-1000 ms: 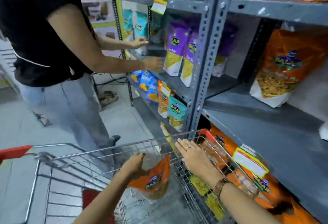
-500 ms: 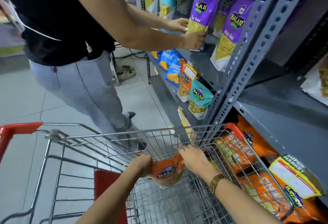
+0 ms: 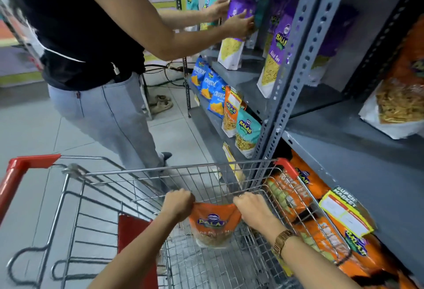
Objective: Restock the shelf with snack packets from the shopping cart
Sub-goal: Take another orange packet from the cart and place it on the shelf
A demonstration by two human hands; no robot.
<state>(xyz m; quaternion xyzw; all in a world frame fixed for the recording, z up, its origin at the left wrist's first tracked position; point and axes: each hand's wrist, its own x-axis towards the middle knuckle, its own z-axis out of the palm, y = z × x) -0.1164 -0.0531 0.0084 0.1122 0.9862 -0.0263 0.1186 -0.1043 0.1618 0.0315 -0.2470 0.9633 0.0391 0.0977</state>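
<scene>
An orange Balaji snack packet (image 3: 214, 224) hangs inside the wire shopping cart (image 3: 146, 175), upright, held by its top edge. My left hand (image 3: 177, 204) grips the top left corner and my right hand (image 3: 252, 208) grips the top right corner. A gold watch sits on my right wrist. The grey metal shelf (image 3: 348, 149) stands to the right of the cart, its middle board mostly bare, with one orange packet (image 3: 399, 96) at the far right.
A person in a black top and light jeans (image 3: 98, 77) stands left of the shelf, both hands on a purple packet (image 3: 236, 29). Blue, orange and teal packets (image 3: 229, 110) line the lower shelf. Orange packets (image 3: 321, 226) fill the bottom shelf beside the cart's red-cornered rim.
My right hand has come off the cart's rim and closed on the packet's top right corner. The view has tilted down. The other person has shifted a purple packet on the shelf.
</scene>
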